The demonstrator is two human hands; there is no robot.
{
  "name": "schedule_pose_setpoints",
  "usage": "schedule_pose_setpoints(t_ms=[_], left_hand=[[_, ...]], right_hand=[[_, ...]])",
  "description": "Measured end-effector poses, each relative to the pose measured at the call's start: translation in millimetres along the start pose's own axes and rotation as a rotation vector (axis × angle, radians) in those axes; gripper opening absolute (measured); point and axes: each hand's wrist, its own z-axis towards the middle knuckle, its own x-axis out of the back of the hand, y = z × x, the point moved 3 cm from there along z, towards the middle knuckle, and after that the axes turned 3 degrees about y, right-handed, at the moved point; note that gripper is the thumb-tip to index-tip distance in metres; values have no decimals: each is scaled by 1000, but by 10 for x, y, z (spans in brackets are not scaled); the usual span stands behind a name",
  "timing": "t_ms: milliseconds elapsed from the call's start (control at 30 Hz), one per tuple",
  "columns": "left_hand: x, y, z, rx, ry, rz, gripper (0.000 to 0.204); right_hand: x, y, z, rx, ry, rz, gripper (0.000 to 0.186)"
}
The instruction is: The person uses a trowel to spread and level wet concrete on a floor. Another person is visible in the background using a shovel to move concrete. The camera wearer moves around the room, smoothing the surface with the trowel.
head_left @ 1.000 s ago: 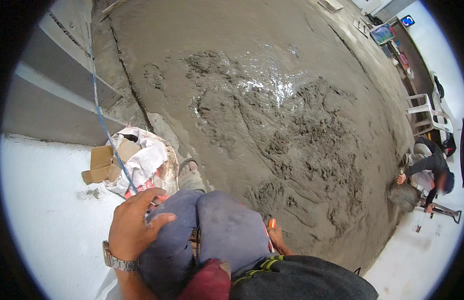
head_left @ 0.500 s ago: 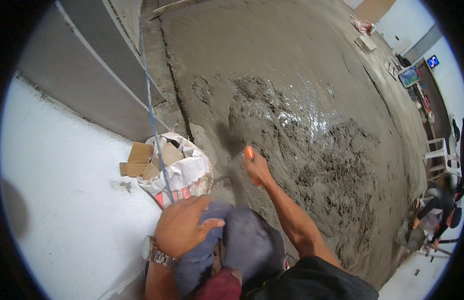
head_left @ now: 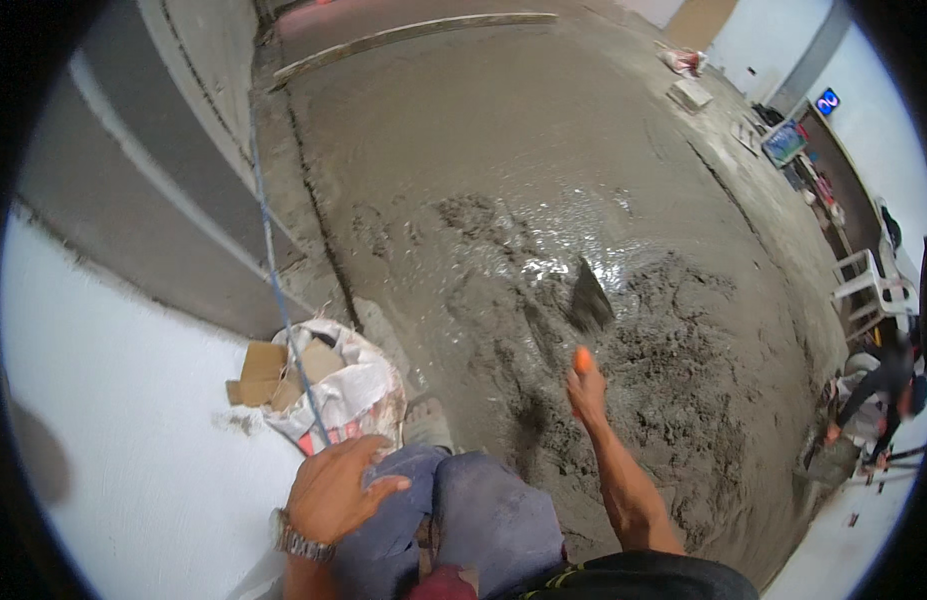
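Observation:
My right hand (head_left: pixel 587 388) grips the orange handle of a trowel (head_left: pixel 589 302). The dark pointed blade reaches forward and lies at the surface of the wet grey mortar (head_left: pixel 673 350), which is lumpy close to me and smoother, shiny with water, farther off. My left hand (head_left: pixel 335 490), with a metal watch on its wrist, rests on my left knee. Its thumb is apart from the fingers and nothing is in it. A bare foot (head_left: pixel 425 424) shows just ahead of my knee.
A white sack (head_left: pixel 368 385) with cardboard pieces stands at left, with a blue string (head_left: pixel 276 270) stretched above it. A long wooden board (head_left: pixel 413 45) lies on the far mortar. At right are a white plastic chair (head_left: pixel 863 290) and a person (head_left: pixel 878 400) with a bucket.
My right hand has moved to the right with the trowel, and its blade now shows on the mortar. The left hand stays on the knee. The view has shifted, bringing the wooden board more into sight.

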Motion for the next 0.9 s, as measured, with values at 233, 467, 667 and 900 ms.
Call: schedule_pose_setpoints(t_ms=[233, 467, 667, 900], left_hand=[[31, 101, 0, 19, -35, 33, 51], [-62, 265, 155, -104, -34, -47, 50], [31, 278, -33, -26, 16, -15, 49], [22, 278, 19, -51, -20, 83, 51]], right_hand=[[1268, 2193, -1595, -861, 425, -96, 19], [914, 3525, -770, -968, 487, -109, 23], [25, 1454, -177, -855, 162, 317, 28], [-753, 712, 1412, -633, 108, 432, 24]])
